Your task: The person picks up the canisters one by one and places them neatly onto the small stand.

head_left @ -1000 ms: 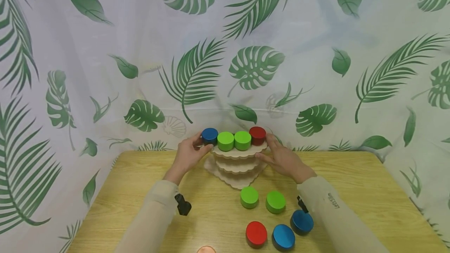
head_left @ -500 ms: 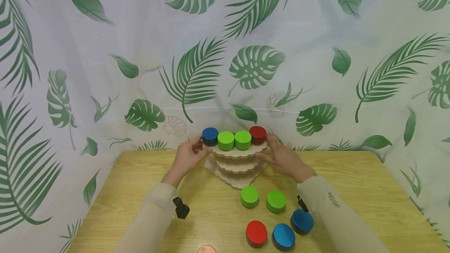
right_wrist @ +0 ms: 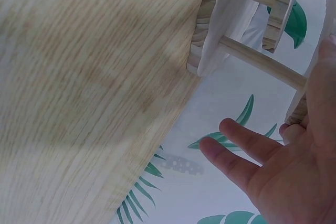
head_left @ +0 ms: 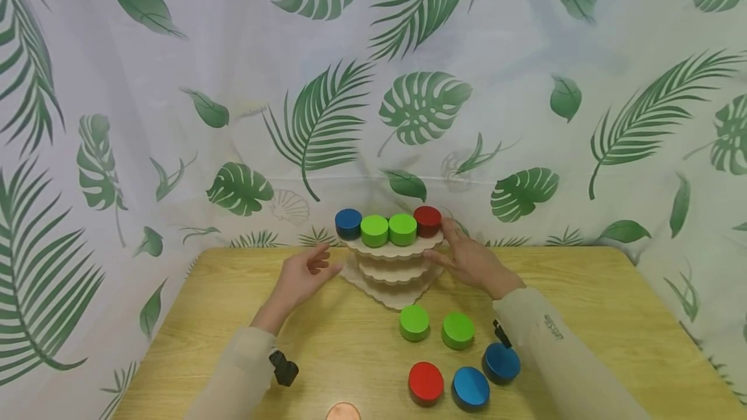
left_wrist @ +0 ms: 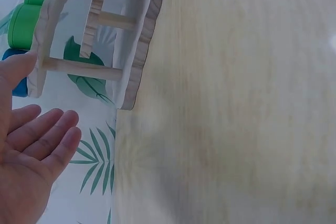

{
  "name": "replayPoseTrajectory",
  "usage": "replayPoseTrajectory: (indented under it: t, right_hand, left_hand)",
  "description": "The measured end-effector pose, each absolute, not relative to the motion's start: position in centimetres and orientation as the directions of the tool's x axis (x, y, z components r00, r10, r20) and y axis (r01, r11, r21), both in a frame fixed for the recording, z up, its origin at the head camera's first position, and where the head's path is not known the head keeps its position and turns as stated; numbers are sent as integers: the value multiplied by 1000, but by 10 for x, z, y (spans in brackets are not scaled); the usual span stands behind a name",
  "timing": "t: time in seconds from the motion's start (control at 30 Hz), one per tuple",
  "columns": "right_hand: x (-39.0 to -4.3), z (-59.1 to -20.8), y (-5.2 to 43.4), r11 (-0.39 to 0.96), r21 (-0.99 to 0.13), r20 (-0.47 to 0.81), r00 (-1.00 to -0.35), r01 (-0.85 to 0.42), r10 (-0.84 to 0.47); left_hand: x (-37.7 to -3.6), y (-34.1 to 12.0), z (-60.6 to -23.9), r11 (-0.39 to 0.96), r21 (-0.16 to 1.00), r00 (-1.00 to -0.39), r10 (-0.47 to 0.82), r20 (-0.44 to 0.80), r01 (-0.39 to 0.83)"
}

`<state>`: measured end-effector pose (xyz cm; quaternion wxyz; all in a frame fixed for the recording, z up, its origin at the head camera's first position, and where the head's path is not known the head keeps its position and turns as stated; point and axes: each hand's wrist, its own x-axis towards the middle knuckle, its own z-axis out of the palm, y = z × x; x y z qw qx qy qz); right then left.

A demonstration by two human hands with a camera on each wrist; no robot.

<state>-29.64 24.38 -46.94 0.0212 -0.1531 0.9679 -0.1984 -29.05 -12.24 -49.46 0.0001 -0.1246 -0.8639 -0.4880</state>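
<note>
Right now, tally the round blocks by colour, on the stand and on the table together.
Green blocks: 4
Blue blocks: 3
Red blocks: 2
Total: 9, with 4 on the wooden stand and 5 on the table.

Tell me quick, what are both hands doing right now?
Left hand: open, holding nothing, just beside the wooden stand.
Right hand: open, fingers straight, against the stand's top shelf by the red disc.
</note>
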Motion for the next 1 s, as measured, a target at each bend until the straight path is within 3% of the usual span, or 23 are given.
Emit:
replayPoseTrajectory:
  t: [0.77, 1.0]
  right_hand:
    - [-299, -471, 245, 873, -383, 23, -948, -303, -319]
    - [-298, -470, 246, 874, -387, 19, -950, -293, -310]
  left_hand:
    - [-192, -149, -506, 391, 900, -903, 429, 6, 192]
    - [-166, -161, -512, 334, 923, -841, 540, -20, 193]
